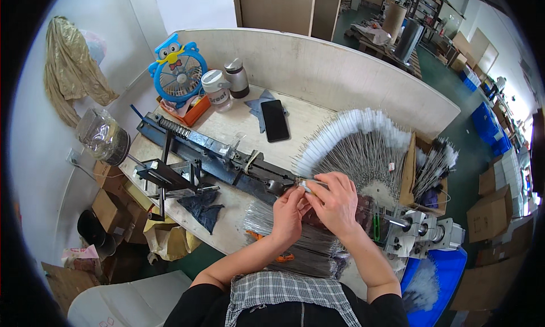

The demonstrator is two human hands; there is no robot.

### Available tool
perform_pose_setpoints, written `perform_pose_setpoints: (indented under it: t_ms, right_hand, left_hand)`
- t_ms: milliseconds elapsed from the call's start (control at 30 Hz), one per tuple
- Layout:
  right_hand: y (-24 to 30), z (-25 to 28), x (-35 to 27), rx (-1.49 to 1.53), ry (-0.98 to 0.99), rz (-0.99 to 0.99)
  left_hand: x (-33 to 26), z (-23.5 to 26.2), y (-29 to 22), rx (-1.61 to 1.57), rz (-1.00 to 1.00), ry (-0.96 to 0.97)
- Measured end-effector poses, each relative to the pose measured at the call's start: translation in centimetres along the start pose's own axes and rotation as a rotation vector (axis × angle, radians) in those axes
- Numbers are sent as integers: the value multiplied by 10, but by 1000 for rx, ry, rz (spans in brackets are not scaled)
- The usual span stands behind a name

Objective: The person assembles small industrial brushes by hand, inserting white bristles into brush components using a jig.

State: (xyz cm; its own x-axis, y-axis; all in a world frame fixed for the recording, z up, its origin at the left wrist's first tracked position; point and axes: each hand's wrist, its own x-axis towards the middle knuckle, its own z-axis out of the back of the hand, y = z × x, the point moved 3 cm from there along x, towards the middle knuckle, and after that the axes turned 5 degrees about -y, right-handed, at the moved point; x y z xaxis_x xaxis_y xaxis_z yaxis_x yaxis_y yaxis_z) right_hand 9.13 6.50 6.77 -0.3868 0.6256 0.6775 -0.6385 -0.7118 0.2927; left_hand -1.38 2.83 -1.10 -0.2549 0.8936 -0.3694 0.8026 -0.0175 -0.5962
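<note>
Both of my hands meet at the right end of a long dark metal bench machine (258,171). My right hand (336,205) is closed in a pinch on a small white piece (306,186) just off the machine's tip. Close against it, my left hand (288,216) is also closed, fingertips pressed together; what they hold is hidden. Beyond my hands, many thin wire-stemmed brushes with white bristles (363,131) lie fanned out. Under my wrists lie bundles of straight thin wires (312,247) with something orange among them.
A cardboard box (410,176) of brushes stands right of the fan, near a metal motor unit (426,233) and blue bin (457,276). Behind are a phone (275,121), jug (217,91), flask (237,77) and blue fan (179,71). A dark cloth (201,209) lies left.
</note>
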Motion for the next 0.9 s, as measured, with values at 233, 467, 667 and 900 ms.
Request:
perform_pose_setpoints:
  t_ms: [233, 467, 667, 900]
  right_hand:
    - [-12, 8, -7, 39, 40, 65]
    - [-9, 9, -5, 105, 67, 16]
    - [-10, 3, -4, 112, 91, 9]
    - [0, -6, -6, 105, 39, -49]
  left_hand:
    - [-5, -4, -5, 28, -45, -5]
    - [-2, -2, 0, 40, -45, 2]
    - [-4, -2, -3, -41, -38, -14]
    - [-3, 1, -2, -92, -8, -8]
